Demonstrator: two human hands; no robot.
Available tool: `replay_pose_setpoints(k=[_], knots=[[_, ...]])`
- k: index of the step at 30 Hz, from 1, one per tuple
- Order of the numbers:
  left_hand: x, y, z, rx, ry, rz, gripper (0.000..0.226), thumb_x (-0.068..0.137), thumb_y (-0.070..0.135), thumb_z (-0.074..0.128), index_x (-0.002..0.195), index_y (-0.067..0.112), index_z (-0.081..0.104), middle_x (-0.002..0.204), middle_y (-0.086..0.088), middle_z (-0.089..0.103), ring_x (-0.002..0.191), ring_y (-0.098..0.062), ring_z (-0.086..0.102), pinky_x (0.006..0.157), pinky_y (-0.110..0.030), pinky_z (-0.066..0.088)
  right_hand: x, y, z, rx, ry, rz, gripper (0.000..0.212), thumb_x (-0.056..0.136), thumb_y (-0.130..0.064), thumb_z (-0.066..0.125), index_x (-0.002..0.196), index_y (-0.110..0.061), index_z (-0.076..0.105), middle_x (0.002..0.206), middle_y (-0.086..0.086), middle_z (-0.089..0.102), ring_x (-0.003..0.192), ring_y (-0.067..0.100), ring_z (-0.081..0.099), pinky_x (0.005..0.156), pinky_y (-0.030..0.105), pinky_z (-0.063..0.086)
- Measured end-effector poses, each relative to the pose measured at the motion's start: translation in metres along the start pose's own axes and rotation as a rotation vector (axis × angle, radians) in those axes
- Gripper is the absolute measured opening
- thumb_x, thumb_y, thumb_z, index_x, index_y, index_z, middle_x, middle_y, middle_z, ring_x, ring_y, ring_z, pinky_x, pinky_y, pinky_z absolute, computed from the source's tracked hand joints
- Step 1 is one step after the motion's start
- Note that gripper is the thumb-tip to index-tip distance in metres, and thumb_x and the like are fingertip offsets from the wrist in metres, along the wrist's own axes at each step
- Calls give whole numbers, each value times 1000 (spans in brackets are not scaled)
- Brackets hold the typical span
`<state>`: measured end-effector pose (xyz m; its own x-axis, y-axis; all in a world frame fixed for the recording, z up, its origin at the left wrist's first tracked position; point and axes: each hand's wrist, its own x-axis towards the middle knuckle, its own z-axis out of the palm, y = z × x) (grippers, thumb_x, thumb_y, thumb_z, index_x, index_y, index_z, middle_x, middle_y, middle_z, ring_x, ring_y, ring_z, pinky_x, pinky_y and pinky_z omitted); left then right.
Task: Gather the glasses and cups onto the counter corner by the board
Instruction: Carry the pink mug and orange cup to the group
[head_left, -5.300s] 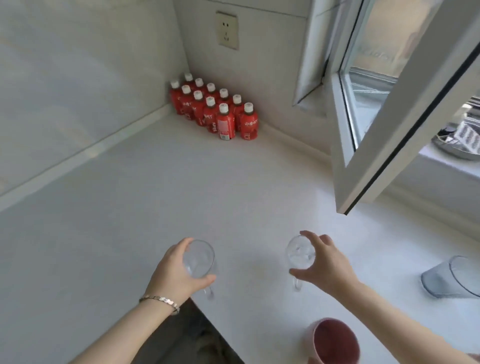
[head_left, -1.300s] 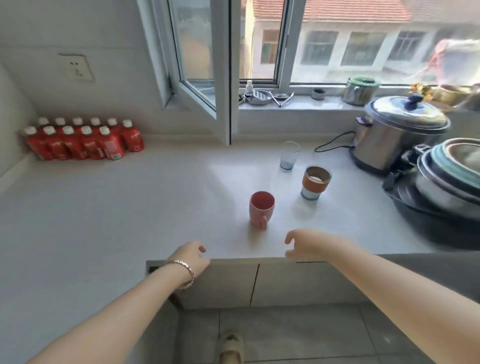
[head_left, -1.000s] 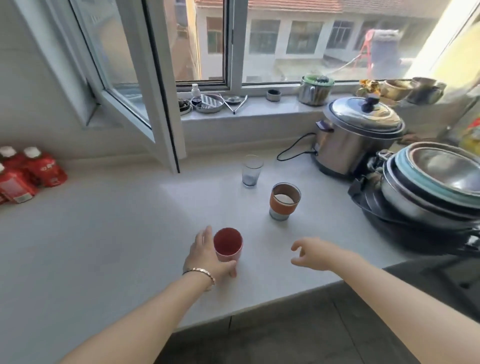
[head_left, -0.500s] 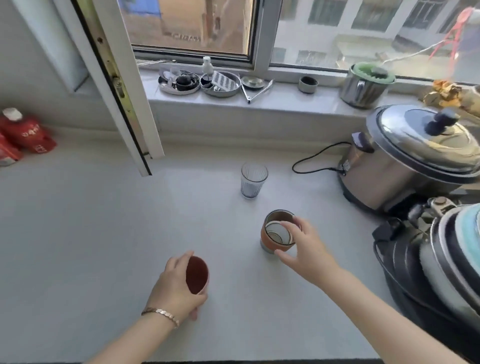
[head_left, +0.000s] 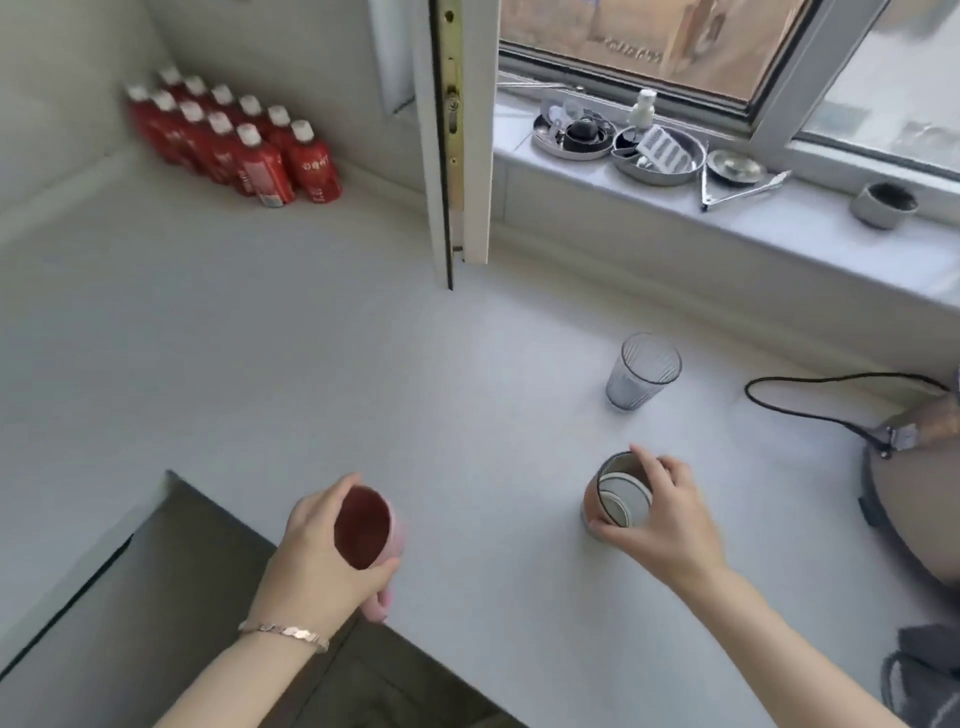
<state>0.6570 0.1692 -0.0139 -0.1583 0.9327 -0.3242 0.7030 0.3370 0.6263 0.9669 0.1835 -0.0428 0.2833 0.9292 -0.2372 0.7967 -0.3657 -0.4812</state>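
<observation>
Two cups were in hand and one glass (head_left: 642, 371) was left standing alone on the counter (head_left: 311, 364), further back near the sill. No board could be seen, so how many pieces had already been gathered could not be told. The left hand (head_left: 317, 561) was closed around the pink mug (head_left: 366, 530), fingers wrapped on its wall, at the counter's front edge. The right hand (head_left: 662, 519) was clasped over the rim of the orange cup (head_left: 613, 501), thumb on one side and fingers on the other. Whether either cup was lifted or resting could not be told. By this judgement, both cups and the glass remained to be delivered.
</observation>
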Motion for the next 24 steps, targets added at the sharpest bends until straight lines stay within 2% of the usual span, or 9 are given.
replay_pose_setpoints(k=[3,5,9,12,17,21,24], knots=[[-6,0,-8,-23,1,-32,88,61,18,83,137,29,39,132,4,42,102,-3,41,92,-23,37,-6,-17,1,33,-26,-93,87,61,-41,79,137,-32,38,129,-5,42,120,19,46,89,31,45],[-28,-23,-27,-75,51,-89,87,61,17,83,136,29,39,127,8,42,102,-3,42,90,-21,35,-21,-55,12,22,-91,-243,87,59,-45,78,134,-36,38,127,-10,42,119,14,46,87,31,49],[-80,-92,-64,-185,206,-199,86,61,16,82,134,34,40,121,13,40,102,-3,44,89,-21,35,-71,-151,43,-29,-274,-520,89,62,-45,77,138,-40,31,132,-14,37,124,10,40,91,26,46],[-123,-150,-96,-248,322,-269,85,60,16,82,133,34,42,122,10,46,107,-8,49,92,-23,39,-121,-214,79,-58,-336,-689,88,63,-48,75,139,-40,30,134,-14,36,124,11,40,92,23,44],[-205,-249,-160,-244,470,-352,84,61,21,83,133,35,43,115,12,43,102,-4,46,91,-19,36,-219,-305,144,-92,-453,-914,96,59,-47,78,141,-39,29,137,-9,36,127,15,42,98,32,47],[-265,-328,-209,-220,532,-444,84,57,29,80,132,38,43,122,13,48,99,-6,54,93,-28,48,-293,-367,192,-119,-526,-1027,96,59,-48,77,141,-38,28,136,-9,38,124,17,45,96,31,48],[-301,-375,-243,-224,581,-519,85,53,30,79,130,38,44,126,9,50,106,-13,59,93,-36,52,-337,-407,225,-172,-579,-1110,95,61,-48,77,141,-37,28,135,-8,37,120,18,49,95,30,48]])
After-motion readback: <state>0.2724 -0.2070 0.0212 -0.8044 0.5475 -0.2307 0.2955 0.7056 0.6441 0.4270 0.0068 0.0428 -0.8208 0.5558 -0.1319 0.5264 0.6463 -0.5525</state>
